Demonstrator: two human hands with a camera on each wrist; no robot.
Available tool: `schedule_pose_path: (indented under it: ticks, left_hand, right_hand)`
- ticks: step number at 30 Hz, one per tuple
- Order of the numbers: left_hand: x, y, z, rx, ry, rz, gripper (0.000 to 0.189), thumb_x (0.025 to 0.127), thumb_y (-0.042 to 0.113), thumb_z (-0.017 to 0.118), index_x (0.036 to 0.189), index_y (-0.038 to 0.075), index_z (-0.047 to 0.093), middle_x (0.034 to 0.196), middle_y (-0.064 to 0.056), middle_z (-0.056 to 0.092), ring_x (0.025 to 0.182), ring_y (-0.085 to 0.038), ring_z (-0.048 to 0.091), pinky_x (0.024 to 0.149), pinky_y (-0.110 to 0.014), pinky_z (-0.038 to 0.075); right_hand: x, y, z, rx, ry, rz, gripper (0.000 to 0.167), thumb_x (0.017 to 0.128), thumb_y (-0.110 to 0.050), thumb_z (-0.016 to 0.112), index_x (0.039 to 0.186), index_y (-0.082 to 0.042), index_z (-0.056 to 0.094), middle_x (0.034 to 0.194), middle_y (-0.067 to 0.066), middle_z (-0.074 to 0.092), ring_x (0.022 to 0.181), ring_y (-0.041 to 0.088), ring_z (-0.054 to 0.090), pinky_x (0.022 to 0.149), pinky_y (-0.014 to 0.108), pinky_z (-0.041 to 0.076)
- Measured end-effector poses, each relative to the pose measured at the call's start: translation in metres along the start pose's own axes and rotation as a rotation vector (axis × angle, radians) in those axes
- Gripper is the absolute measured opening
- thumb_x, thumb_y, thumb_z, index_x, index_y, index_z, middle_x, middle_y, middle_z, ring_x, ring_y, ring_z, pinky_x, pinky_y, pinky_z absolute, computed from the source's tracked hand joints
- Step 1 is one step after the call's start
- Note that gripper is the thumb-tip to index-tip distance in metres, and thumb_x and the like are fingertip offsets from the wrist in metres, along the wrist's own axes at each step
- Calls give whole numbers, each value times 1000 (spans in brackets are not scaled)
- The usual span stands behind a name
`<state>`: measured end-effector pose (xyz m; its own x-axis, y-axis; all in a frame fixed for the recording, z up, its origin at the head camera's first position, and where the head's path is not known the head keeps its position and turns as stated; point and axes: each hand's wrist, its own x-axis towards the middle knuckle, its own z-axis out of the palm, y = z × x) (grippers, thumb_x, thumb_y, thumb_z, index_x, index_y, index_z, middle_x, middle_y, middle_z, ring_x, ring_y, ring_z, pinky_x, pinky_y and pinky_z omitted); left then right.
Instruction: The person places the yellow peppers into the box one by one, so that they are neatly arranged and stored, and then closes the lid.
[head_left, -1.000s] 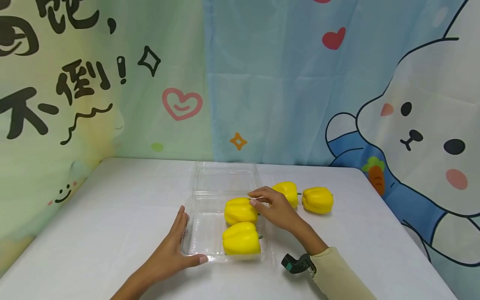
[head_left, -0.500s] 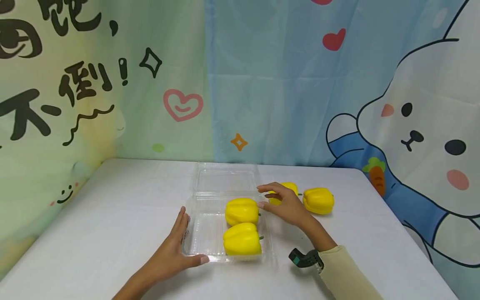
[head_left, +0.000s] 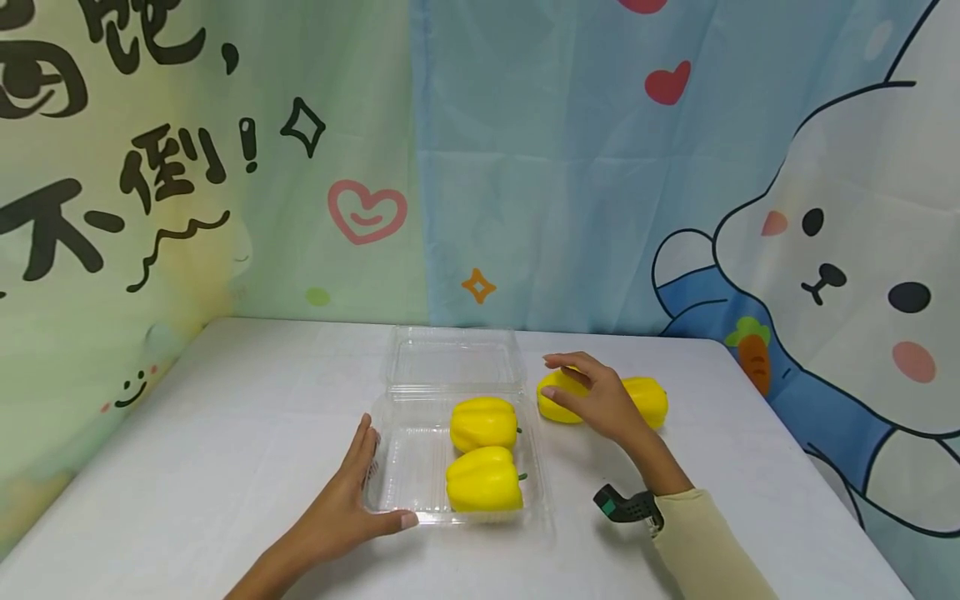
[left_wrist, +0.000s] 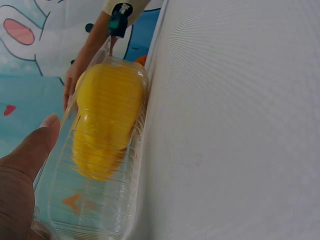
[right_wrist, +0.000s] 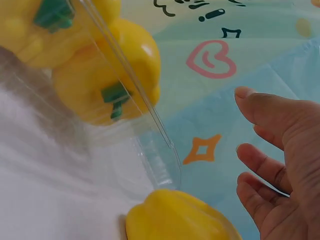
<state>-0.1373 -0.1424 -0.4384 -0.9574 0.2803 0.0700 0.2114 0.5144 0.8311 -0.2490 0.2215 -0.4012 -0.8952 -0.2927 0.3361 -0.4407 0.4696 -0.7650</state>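
A clear plastic clamshell box (head_left: 408, 467) lies with its lid (head_left: 453, 354) folded back. In its right half sit two yellow bell peppers, a near one (head_left: 483, 479) and a far one (head_left: 482, 422), green stems facing right. My left hand (head_left: 341, 496) spreads straight fingers along the box's left side, its thumb at the front edge. Right of the box my right hand (head_left: 596, 400) hovers by a third yellow bell pepper (head_left: 553, 400), fingers parted and nothing between them. The right wrist view shows this pepper (right_wrist: 177, 220) below the hand.
A fourth yellow bell pepper (head_left: 648, 400) lies farther right, partly hidden behind my right hand. All stands on a white table (head_left: 225, 433) backed by a printed curtain (head_left: 540, 208). A dark device (head_left: 626, 506) is strapped at my right wrist.
My right hand has moved right, away from the far pepper in the box, to the third pepper outside it. My left hand and the box have stayed in place.
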Motion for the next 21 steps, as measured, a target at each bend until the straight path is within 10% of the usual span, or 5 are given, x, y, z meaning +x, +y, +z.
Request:
schedule_pose_path:
  ticks: [21]
  left_hand:
    - [1, -2, 0, 10, 2, -7, 129, 67, 46, 87, 154, -2, 6, 162, -9, -9, 145, -28, 14, 111, -45, 21]
  right_hand:
    - [1, 31, -18, -40, 45, 97, 66, 88, -27, 74, 145, -10, 45, 148, 14, 37, 141, 31, 27, 113, 49, 21]
